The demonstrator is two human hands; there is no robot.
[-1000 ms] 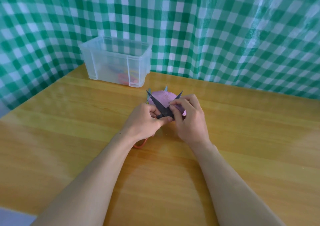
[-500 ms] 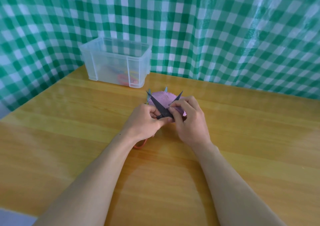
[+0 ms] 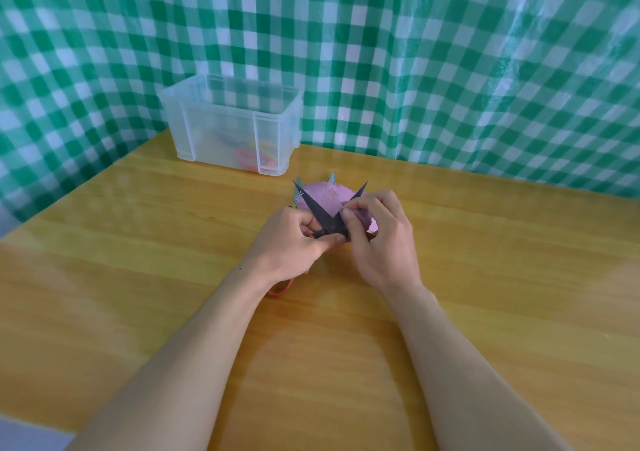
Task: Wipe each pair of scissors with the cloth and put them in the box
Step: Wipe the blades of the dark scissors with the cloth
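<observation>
Gripping the scissors near the pivot, blades spread in a V, the left hand curls round them; the right hand pinches the cloth against the right blade. Best to stroke from pivot to tip, fingers behind the edge. Beyond, at the counter's far edge, the box already holds other pairs.

Glossy honey-coloured wooden table is seen filling the foreground, grain run left to right. Back & left sides are closed off by green-and-white checked plastic sheeting, hung in soft folds down to the tabletop. Pale glare is caught on the sheeting at upper rt. A grey-blue strip, prob. floor, is glimpsed past the table edge, bottom left.
</observation>
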